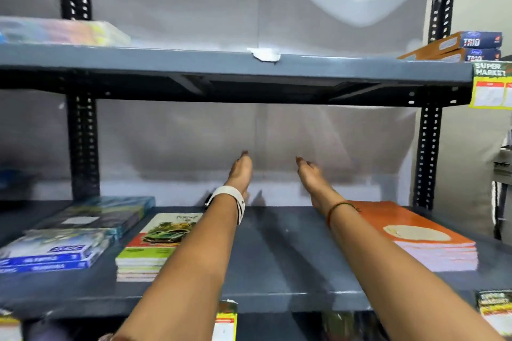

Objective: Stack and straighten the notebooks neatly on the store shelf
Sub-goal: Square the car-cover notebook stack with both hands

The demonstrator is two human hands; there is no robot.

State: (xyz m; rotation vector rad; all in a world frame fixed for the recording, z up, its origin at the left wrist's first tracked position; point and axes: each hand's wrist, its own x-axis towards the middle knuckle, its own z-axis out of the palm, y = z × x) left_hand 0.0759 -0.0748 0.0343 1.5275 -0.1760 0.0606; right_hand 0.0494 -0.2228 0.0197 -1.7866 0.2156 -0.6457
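Reaching deep over bare shelf, left hand and right hand empty, fingers loosely together. Green stack left, orange stack right. Risk: forearm brushing green stack, skewing it.

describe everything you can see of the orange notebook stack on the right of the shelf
The orange notebook stack lies flat on the right side of the grey metal shelf. The top cover looks like glossy orange card with a pale oval label. Below it, several thin notebooks show pinkish-white page edges, fairly even. The right hand's forearm passes beside its left edge; whether they touch is unclear. Nothing rests on top.
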